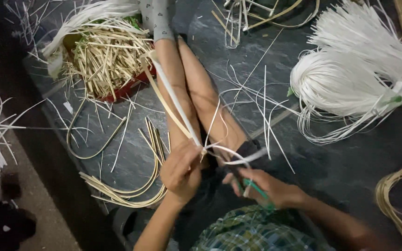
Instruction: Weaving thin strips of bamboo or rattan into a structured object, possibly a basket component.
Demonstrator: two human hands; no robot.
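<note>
The left hand (180, 171) pinches a white strip (175, 100) and a tan cane (164, 100). The right hand (262, 187) grips a green tool (256, 187), near a white bundle (350, 79) to the right.

The white strip (175, 100) pinched in the left hand (180, 171) looks like smooth plastic with a slight sheen, and it lies against a tan cane strip (161, 97) that is matt and woody. The right hand (268, 187) grips a tool with a glossy green plastic handle (258, 189). Right of the legs (189, 88), the big white bundle (350, 79) has the same slick plastic look. Left of the legs, the cut sticks (105, 60) are dry, pale and matt, heaped in a red tray (131, 87). The floor (340, 158) is dark stone, smooth with grey veining. The checked shirt (252, 232) is soft woven cloth.
</note>
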